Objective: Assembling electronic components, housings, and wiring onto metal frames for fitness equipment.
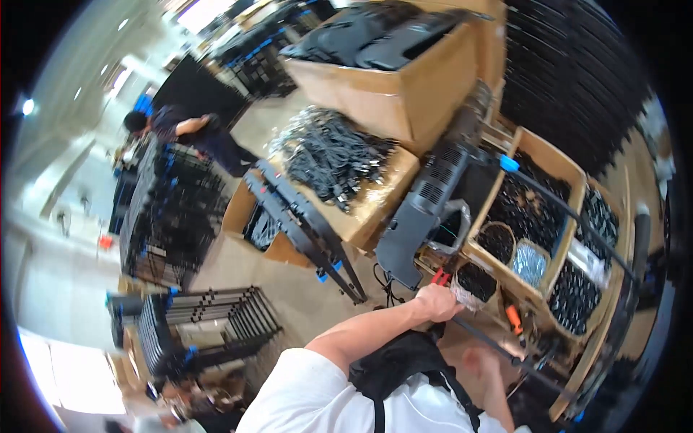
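My left hand (437, 302) is closed at the near edge of the cluttered bench, its fingers curled and turned away. A red-handled tool (441, 276) shows just beyond the knuckles; whether the hand grips it is hidden. Beside the fingers sits a clear plastic bag of small black parts (476, 281). My right hand (482, 359) is lower and to the right, smeared by motion, close to a thin black bar (498, 341) that slants across the bench edge. An orange-handled screwdriver (515, 317) lies just beyond that bar.
Cardboard trays (568, 163) of small black parts fill the bench at right. A long black moulded housing (426, 206) lies left of them. Cables in plastic (336, 155) top a carton, beside black frames (307, 231). A large carton (393, 101) stands behind; another person (195, 133) is far left.
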Demonstrator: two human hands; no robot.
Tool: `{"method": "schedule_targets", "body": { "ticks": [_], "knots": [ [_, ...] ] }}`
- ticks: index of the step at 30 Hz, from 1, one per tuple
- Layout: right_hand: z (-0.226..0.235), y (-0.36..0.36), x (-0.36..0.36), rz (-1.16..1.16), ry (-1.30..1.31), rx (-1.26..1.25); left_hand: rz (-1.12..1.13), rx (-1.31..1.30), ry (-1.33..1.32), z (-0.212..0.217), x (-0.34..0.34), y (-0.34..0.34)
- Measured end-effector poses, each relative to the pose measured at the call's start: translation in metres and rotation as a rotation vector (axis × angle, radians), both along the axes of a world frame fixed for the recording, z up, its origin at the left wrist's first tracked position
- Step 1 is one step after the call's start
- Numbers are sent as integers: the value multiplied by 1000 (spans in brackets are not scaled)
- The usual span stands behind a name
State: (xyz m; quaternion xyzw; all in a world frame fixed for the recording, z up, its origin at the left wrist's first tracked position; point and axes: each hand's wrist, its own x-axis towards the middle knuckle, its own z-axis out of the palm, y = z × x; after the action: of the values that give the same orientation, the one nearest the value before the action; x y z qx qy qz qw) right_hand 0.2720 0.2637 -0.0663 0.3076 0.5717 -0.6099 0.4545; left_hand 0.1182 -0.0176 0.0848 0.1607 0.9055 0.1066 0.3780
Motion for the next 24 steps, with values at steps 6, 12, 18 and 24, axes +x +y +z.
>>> {"method": "schedule_targets", "body": {
  "ticks": [6, 12, 18, 24],
  "knots": [
    [207, 22, -161, 353, 964, 104, 37, 307, 470, -24, 22, -5],
    [141, 111, -412, 578, 1352, 1258, 255, 684, 522, -10, 101, -8],
    [87, 119, -482, 693, 947, 1048, 1249, 1078, -431, -81, 88, -12],
    [139, 114, -462, 545, 1319, 1087, 1740, 1417, -672, -102, 78, 17]
  ]
}}
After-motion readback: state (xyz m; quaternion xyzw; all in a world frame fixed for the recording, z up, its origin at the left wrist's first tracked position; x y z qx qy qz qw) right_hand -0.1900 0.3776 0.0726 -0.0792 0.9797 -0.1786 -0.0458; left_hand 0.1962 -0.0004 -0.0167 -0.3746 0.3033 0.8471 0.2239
